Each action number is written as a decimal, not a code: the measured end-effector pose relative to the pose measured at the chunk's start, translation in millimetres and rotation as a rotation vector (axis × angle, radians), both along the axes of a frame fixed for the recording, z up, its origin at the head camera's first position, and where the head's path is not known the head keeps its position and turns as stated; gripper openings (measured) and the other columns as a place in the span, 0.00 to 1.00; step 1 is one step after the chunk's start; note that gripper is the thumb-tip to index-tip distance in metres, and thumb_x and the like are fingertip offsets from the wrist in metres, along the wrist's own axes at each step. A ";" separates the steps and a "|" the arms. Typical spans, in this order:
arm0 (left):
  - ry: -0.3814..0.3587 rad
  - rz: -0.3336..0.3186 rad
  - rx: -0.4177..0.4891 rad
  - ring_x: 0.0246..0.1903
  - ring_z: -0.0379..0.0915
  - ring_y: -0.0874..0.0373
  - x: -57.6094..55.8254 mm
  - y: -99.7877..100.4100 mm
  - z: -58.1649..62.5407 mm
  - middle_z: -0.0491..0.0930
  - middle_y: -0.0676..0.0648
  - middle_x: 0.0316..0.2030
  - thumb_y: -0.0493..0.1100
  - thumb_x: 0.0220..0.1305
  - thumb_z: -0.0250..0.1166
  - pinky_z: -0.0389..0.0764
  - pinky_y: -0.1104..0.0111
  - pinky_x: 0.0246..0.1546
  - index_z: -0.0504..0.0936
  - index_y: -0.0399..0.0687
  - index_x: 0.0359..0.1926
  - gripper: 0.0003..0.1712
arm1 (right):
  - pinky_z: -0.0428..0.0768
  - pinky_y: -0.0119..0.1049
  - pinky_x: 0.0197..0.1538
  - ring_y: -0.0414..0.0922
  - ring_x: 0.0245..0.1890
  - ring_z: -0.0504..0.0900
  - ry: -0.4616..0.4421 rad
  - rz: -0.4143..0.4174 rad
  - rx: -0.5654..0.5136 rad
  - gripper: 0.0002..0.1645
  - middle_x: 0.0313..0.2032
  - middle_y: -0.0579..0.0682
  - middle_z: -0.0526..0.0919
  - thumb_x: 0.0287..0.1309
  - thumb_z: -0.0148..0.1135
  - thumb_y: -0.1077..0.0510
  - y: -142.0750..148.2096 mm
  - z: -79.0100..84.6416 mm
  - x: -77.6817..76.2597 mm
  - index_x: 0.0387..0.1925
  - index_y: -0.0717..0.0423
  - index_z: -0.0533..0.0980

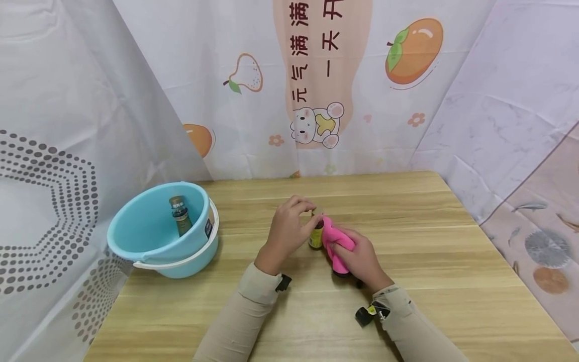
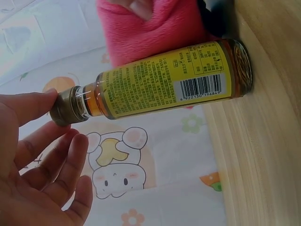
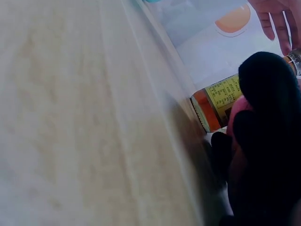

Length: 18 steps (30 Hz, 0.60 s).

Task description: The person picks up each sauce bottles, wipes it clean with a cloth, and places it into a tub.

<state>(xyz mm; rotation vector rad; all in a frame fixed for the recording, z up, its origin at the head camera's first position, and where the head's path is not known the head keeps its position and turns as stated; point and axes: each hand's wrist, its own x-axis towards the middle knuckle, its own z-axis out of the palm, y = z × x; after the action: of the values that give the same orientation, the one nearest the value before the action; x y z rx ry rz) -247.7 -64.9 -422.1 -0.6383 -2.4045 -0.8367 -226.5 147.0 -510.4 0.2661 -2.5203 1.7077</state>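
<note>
Upright on the table stands a small glass bottle (image 2: pixel 160 82) of amber liquid, with a yellow printed label, a barcode and a bronze-coloured cap (image 2: pixel 67 107). My left hand (image 1: pixel 289 223) pinches that cap between thumb and forefinger, its other fingers spread beside the neck. My right hand (image 1: pixel 362 256) grips a fuzzy pink cloth (image 1: pixel 335 236), which lies against the right side of the bottle. Dark shapes (image 3: pixel 268 132) show by the cloth and cover much of it in the right wrist view.
To the left, a light blue bucket (image 1: pixel 183 271) with a white handle stands on the wooden table (image 1: pixel 416 216). Another capped bottle (image 1: pixel 182 218) leans inside it. A printed curtain (image 1: pixel 253 120) hangs behind the table's far edge.
</note>
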 end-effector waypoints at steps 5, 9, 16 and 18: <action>-0.014 -0.015 0.014 0.43 0.84 0.55 0.4 0.4 -0.2 0.86 0.49 0.45 0.46 0.63 0.76 0.84 0.60 0.48 0.90 0.44 0.45 0.13 | 0.83 0.39 0.43 0.46 0.40 0.83 -0.088 -0.004 0.046 0.27 0.54 0.51 0.87 0.59 0.74 0.54 0.2 0.0 0.7 0.61 0.44 0.82; -0.015 -0.028 0.010 0.40 0.84 0.55 -0.5 0.7 0.9 0.85 0.49 0.45 0.47 0.65 0.75 0.84 0.63 0.44 0.90 0.44 0.45 0.13 | 0.83 0.39 0.41 0.46 0.38 0.83 -0.100 -0.017 0.066 0.27 0.51 0.51 0.88 0.59 0.73 0.54 1.2 0.9 0.4 0.61 0.42 0.83; -0.009 -0.029 0.006 0.41 0.84 0.56 -0.4 1.2 1.3 0.85 0.48 0.46 0.47 0.65 0.74 0.85 0.64 0.45 0.90 0.44 0.46 0.14 | 0.83 0.38 0.38 0.45 0.36 0.83 -0.110 -0.016 0.081 0.27 0.47 0.51 0.88 0.59 0.72 0.53 1.4 1.4 0.7 0.61 0.41 0.82; -0.002 -0.016 -0.003 0.41 0.84 0.56 -0.4 1.0 0.8 0.85 0.49 0.46 0.48 0.65 0.74 0.85 0.63 0.44 0.90 0.44 0.46 0.14 | 0.83 0.37 0.38 0.45 0.36 0.83 -0.110 -0.021 0.088 0.27 0.47 0.50 0.88 0.59 0.72 0.53 0.8 0.4 0.1 0.61 0.41 0.82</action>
<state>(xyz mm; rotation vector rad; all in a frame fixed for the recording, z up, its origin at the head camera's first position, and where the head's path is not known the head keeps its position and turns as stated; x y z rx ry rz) -248.1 -63.8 -421.3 -0.6596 -2.4060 -0.8411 -226.4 147.8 -510.0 0.1548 -2.6698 1.6496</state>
